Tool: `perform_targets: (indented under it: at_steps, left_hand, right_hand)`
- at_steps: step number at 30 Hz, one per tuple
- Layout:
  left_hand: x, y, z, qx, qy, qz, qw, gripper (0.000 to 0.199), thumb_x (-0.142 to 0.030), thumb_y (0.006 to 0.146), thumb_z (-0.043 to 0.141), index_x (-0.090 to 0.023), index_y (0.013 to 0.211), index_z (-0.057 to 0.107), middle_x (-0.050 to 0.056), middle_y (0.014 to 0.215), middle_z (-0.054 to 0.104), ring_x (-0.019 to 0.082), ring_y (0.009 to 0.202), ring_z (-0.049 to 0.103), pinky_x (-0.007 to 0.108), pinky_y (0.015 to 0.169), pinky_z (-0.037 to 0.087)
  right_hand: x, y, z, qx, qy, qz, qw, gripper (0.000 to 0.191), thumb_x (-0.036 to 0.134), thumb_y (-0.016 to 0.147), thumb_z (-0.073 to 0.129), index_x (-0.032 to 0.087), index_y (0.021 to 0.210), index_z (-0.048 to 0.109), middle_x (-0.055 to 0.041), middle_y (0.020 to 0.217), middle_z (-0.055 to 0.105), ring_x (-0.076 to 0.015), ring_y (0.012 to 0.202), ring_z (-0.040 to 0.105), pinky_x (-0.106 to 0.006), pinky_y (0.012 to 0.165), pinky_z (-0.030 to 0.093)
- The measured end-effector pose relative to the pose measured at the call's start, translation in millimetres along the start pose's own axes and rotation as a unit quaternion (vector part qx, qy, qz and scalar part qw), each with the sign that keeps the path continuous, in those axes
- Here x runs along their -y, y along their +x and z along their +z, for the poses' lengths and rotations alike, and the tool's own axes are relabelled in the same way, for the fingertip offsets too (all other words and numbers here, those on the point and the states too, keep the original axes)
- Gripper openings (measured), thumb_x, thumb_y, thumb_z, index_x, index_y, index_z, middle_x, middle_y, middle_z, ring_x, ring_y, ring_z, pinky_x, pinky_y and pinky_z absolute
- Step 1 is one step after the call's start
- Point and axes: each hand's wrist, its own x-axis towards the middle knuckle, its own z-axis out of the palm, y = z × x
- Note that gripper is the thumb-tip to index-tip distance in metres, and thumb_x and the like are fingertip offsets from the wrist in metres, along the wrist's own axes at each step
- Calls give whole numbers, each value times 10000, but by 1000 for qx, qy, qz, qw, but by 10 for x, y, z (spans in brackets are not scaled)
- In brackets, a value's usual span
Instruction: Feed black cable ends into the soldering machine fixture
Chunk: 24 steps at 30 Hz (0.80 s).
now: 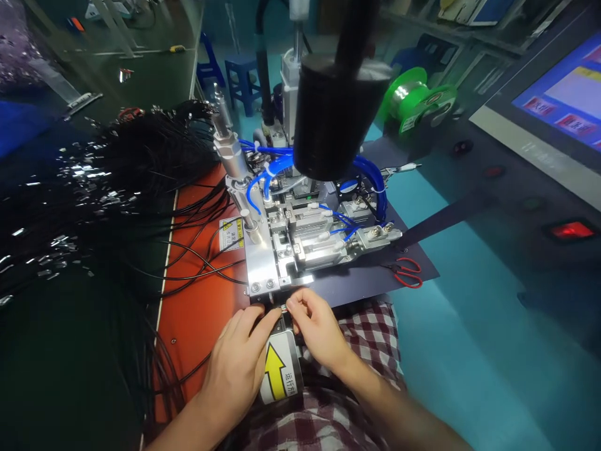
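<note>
At the front end of the machine's track (282, 324), my two hands meet over a tiny light-coloured piece (283, 308), too small to name. My right hand (319, 329) is closed, thumb and index finger pinched together beside that piece. From the other side my left hand (237, 354) reaches in with bent fingers, its thumb tip against the piece and its index finger by the metal block; whatever lies under these fingers is hidden. Just below the fingertips sits a white plate with a yellow arrow (275, 369). The silver machine (310, 241) with blue air tubes stands directly ahead.
Black cables with shiny ends (141, 156) are heaped at the left, some trailing over the orange base (201, 266). Red-handled scissors (407, 273) lie at the right. A black cylinder (340, 119) hangs overhead. Behind are a green spool (413, 100) and a screen (563, 94).
</note>
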Motion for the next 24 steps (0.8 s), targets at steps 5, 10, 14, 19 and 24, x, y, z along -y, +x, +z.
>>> perform_targets:
  at_steps: [5,10,14,19,24]
  left_hand:
    - [-17,32,-11,5,27,20,999,385,-59,836,381,-136,1183,528,111,1002,556,224,833,523,344,704,491]
    - [-46,71,-9,18,41,20,999,394,-43,817,363,-136,1159,538,110,997,573,226,833,533,351,709,498]
    - [-47,104,-17,20,8,-6,1000,368,-66,832,375,-146,1144,554,105,996,566,228,848,535,361,716,501]
    - [-3,-54,-107,13,-89,-58,994,360,-106,898,304,-171,1182,516,95,1067,525,194,984,526,325,827,498]
    - [-43,-451,-133,19,31,-146,989,464,-203,911,345,-215,1374,325,130,1179,480,263,1063,506,446,850,497]
  right_hand:
    - [-24,41,5,28,98,65,993,303,457,821,547,182,713,479,66,498,442,-91,455,373,-235,481,294]
    - [-38,44,14,41,148,83,985,352,503,781,588,175,695,494,55,559,466,-86,469,407,-237,502,316]
    - [-59,29,49,20,144,55,988,357,514,776,585,181,692,485,51,579,471,-94,483,432,-244,512,340]
    - [-87,24,78,16,143,43,989,350,514,761,593,191,686,479,64,518,445,-99,465,404,-244,498,317]
    - [-70,21,61,15,137,36,990,324,479,758,611,187,687,491,63,521,452,-101,475,396,-245,509,307]
